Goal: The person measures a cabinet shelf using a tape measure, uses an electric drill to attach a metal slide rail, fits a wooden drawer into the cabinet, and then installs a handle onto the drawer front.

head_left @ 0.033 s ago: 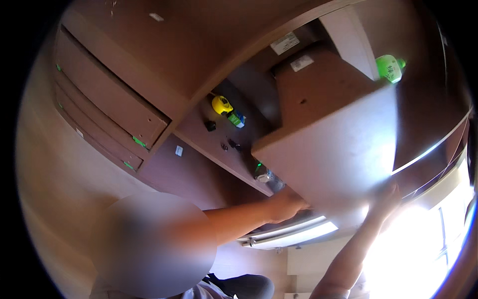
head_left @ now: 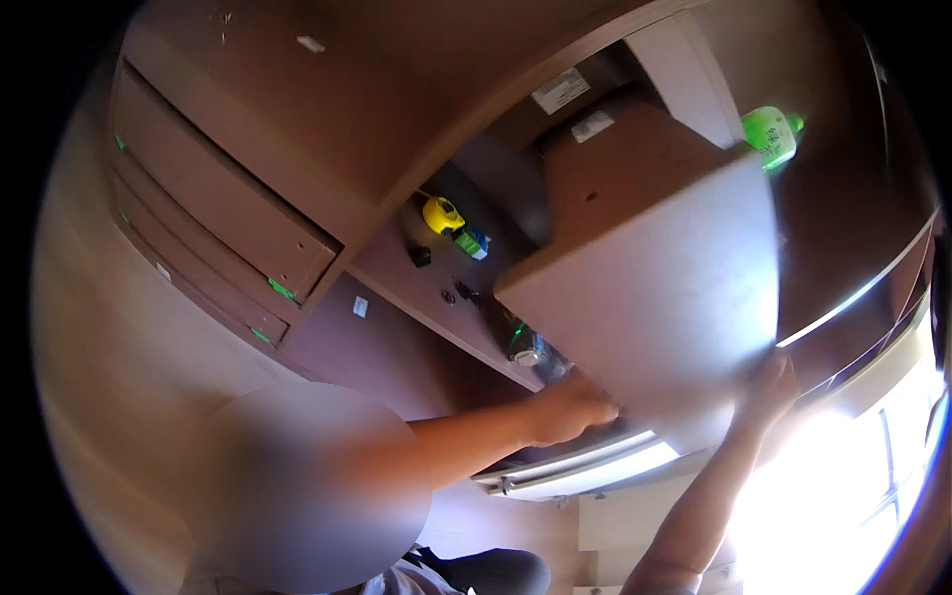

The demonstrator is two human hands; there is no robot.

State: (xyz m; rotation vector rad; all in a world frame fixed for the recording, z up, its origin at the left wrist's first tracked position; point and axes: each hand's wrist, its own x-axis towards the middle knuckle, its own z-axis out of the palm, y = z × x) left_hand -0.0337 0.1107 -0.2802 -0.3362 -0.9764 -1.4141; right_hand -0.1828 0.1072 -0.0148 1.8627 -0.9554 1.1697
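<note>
A brown wooden drawer (head_left: 645,307) with a broad, glossy front panel juts out at a tilt in the middle right. My left hand (head_left: 573,409) is closed at its lower left edge, the fingertips partly hidden. Around the lower right edge my right hand (head_left: 769,389) is closed too, its fingers partly behind the panel. On the shelf left of the drawer lie a yellow tape measure (head_left: 442,215), a small green and blue box (head_left: 472,243) and a small black piece (head_left: 420,257). A dark, cylindrical item with a pale end (head_left: 525,347) is near my left hand.
At the left, brown drawer fronts (head_left: 218,188) carry green tape. A green bottle (head_left: 771,137) sits behind the drawer's upper right corner. Below my left hand is a pale strip-like rail (head_left: 585,468). A bright window (head_left: 843,486) glares at the lower right. A blurred round patch hides the lower left.
The drawer's upper part has shifted slightly left, while the cabinet at the left sits slightly farther right in view. Both hands keep their hold.
</note>
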